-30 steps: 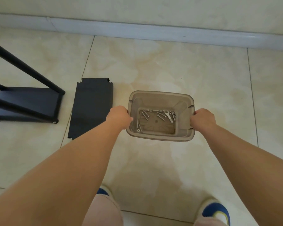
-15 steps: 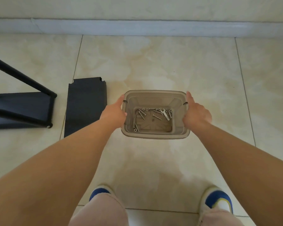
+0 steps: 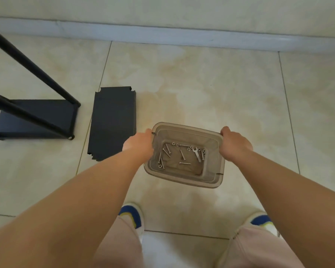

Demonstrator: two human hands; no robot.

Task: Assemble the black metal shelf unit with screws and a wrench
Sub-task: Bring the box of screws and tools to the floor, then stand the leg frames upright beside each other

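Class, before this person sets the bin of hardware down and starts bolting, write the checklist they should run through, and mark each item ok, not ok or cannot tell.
1. Both hands hold the bin: left hand and right hand grip the plastic bin at opposite rims: ok.
2. Wrench present: small wrench lies in the bin: ok.
3. Screws present: several screws loose on the bin's floor: ok.
4. Enough screws and nuts: cannot tell.
5. Loose shelf panel within reach, flat on the floor: ok.
6. Frame steady: cannot tell.

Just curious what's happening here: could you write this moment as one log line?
step: carrying hardware | left hand, right hand: grip translucent brown plastic bin | inside: silver screws, small wrench | loose black metal shelf panel: on floor
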